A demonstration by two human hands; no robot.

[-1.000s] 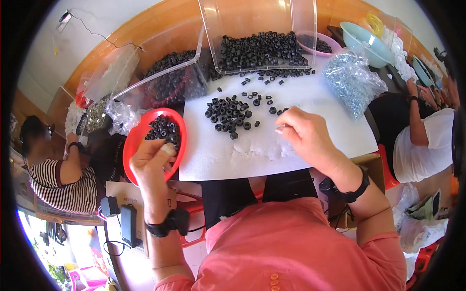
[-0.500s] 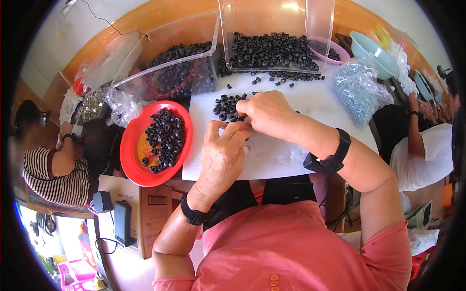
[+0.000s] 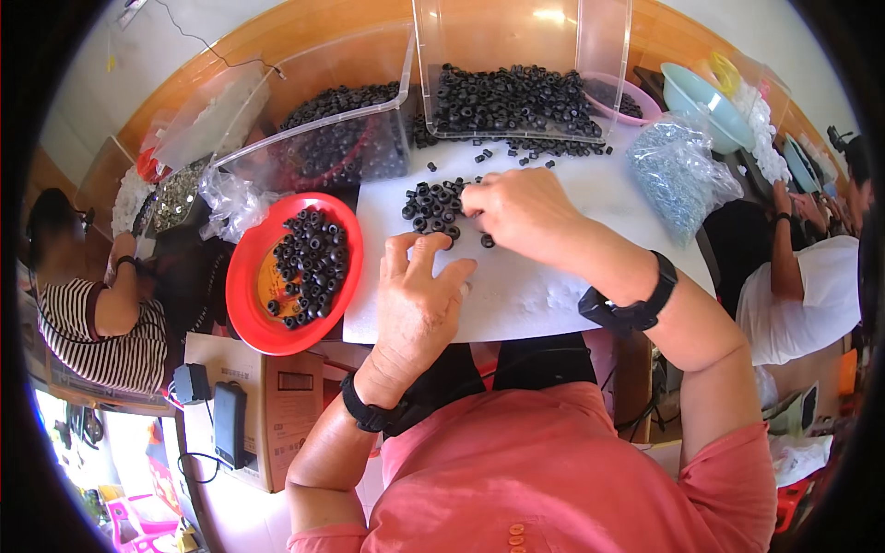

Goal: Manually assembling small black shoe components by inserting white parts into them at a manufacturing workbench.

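A small pile of black ring-shaped plastic parts [image 3: 430, 205] lies on the white work surface [image 3: 516, 304]. My right hand [image 3: 521, 207] reaches over the pile's right edge with its fingers curled together; what they hold, if anything, is hidden. Just below those fingers sits a single black part [image 3: 487, 241]. My left hand [image 3: 419, 300] is at the near side of the pile, thumb apart from the bent fingers, with nothing visible between them. To its left, a red oval tray [image 3: 241, 295] holds many more of the black parts.
Clear plastic bins [image 3: 406, 101] with black parts stand along the back. At the back right are a pink bowl [image 3: 653, 106], a light-blue basin [image 3: 682, 83] and a plastic bag of small bluish pieces [image 3: 678, 175]. Other people sit at the left and right.
My left thumb has spread away from the fingers, and the hands have moved apart. My right hand has shifted slightly right; a single black part now shows below it.
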